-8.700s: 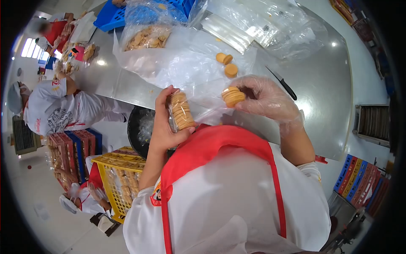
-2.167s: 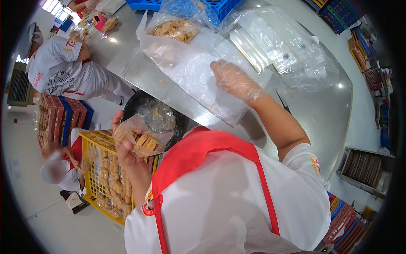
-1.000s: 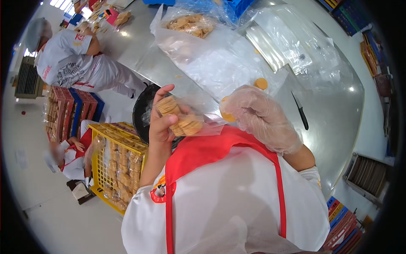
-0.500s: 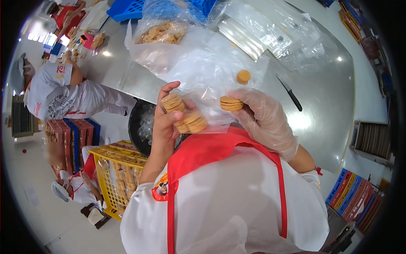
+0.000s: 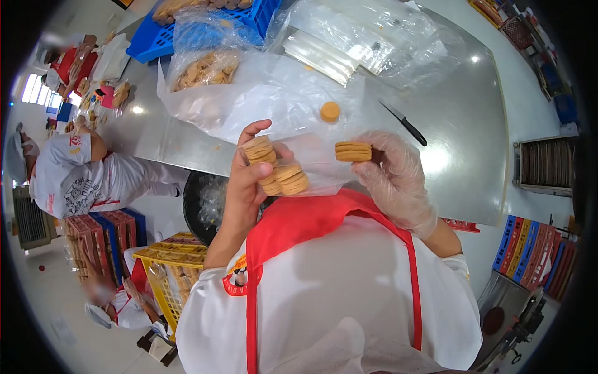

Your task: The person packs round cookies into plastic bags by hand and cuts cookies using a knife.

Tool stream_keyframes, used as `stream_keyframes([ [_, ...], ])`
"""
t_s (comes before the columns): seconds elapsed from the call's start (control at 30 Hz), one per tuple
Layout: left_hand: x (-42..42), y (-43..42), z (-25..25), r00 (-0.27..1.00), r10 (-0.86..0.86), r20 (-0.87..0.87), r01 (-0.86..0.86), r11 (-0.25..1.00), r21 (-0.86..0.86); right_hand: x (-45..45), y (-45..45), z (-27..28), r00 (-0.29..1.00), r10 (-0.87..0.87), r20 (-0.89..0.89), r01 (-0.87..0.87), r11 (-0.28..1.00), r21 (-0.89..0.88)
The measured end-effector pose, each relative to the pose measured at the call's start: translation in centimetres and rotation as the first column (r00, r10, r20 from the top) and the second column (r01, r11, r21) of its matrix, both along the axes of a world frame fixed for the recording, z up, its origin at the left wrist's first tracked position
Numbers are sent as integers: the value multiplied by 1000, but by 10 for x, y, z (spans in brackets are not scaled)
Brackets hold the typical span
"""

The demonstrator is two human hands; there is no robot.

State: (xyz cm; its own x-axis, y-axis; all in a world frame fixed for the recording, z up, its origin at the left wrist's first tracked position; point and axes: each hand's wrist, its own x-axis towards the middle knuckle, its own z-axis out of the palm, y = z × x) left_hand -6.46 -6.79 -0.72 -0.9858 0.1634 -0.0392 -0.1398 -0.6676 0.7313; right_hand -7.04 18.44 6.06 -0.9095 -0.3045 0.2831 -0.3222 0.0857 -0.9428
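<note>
My bare left hand (image 5: 247,177) grips a clear plastic bag (image 5: 321,168) with stacks of round, tan cookies (image 5: 291,179) inside. To its right, my right hand (image 5: 402,181), in a clear plastic glove, pinches a short stack of cookies (image 5: 353,151). That stack is outside the bag, a little apart from its open side. On the plastic sheet (image 5: 268,93) beyond my hands sits another small cookie stack (image 5: 329,112). A knife with a black handle (image 5: 412,131) lies on the metal table (image 5: 461,118) to the right.
A bag of cookies (image 5: 208,70) and a blue crate (image 5: 151,38) are at the back left. Flat plastic bags (image 5: 374,37) lie at the back. Left of me are a black bin (image 5: 194,202) and a yellow crate (image 5: 171,252). Co-workers (image 5: 87,174) are on the left.
My right hand has moved slightly right with its cookie stack, away from the bag. My left hand keeps hold of the bag. The view has shifted, so the table items appear further left.
</note>
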Motion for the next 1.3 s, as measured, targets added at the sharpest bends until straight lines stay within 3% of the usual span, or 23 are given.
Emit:
stream_keyframes([
  [0.07,-1,-1,-1,1000,-11,2,11,1000,25,0,0,-3,996,-73,-43,73,997,2],
  [0.17,0,-2,0,1000,6,8,-5,999,-40,-3,4,10,996,46,-74,-29,977,212],
  [0.27,4,-2,3,1000,24,12,-23,995,-92,-9,0,11,942,173,-288,-41,910,413],
  [0.47,9,-6,4,999,21,29,-19,998,-67,-6,1,8,961,12,-276,79,945,316],
  [0.5,10,-6,5,999,22,38,-20,998,-58,-6,2,7,984,98,-147,-72,983,168],
  [0.57,11,-5,5,999,31,37,-29,998,-52,-4,5,5,945,320,66,-303,935,-185],
  [0.67,15,-5,5,998,30,59,-30,1000,-2,-10,-2,0,932,349,93,-341,936,-92],
  [0.77,17,-7,2,998,27,54,-29,999,38,-9,-4,-9,940,312,139,-286,941,-181],
  [0.87,21,-7,2,999,33,43,-34,999,18,-12,-4,-1,968,244,-57,-238,966,105],
  [0.93,23,-6,2,998,46,51,-47,999,2,-8,-4,4,973,225,-48,-228,972,-51],
  [1.07,29,-4,0,995,75,68,-77,997,25,-11,-1,11,906,423,9,-395,852,-343],
  [1.3,35,-7,-3,995,82,65,-87,993,75,-5,-9,-1,891,437,120,-367,851,-376],
])
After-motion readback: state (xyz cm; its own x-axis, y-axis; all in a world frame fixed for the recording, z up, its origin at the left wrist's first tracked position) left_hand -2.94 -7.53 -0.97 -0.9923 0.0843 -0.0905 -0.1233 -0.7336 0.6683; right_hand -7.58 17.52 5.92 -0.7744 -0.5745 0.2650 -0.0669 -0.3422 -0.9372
